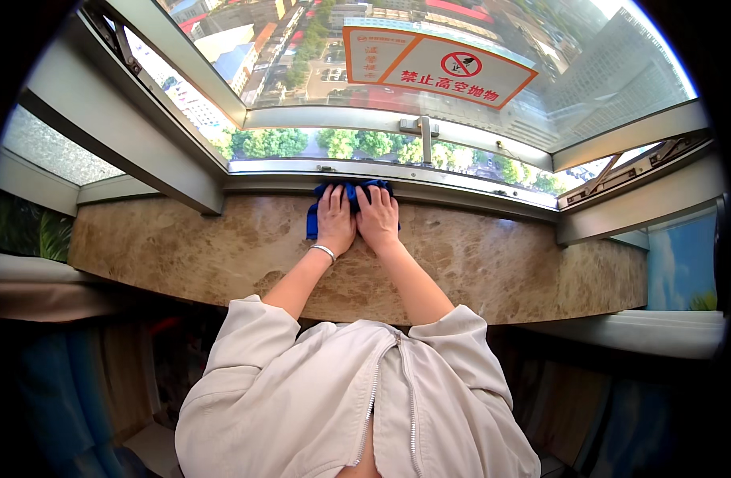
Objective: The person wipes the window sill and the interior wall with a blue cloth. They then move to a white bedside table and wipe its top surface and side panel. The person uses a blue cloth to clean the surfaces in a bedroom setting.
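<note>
A bunched blue cloth [311, 225] lies at the far edge of the brown marbled stone windowsill [485, 263], against the lower metal window frame [469, 190]. My left hand [335, 221], with a silver bracelet [324, 252] at the wrist, presses down on the cloth with its fingers pointing toward the frame. Right beside it, my right hand [378, 221] bears on the same cloth, fingers close together and slightly bent. Both palms cover much of the cloth, so its full shape is hidden.
Ahead, a window sash [302, 118] tilts outward, with a handle [426, 139] at its lower middle and an orange-edged sticker [441, 68] on the glass. Hinge arms [617, 171] flank the opening, and trees and buildings show far below. A curtain [684, 267] hangs at the right.
</note>
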